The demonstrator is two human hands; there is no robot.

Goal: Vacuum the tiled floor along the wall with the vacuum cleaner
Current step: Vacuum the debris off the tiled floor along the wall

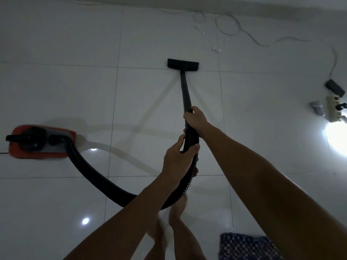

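Both hands, left [179,156] and right [194,119], grip the wand [185,91]; nozzle [183,63] seemingly short of the wall [262,8].

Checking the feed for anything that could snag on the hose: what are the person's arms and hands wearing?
Nothing that shows. The left hand and right hand are bare, with no gloves, rings, watch or bands visible. Both forearms are bare as far as the frame's edge, with no sleeve in view. The picture is dim, so fine marks could go unseen.
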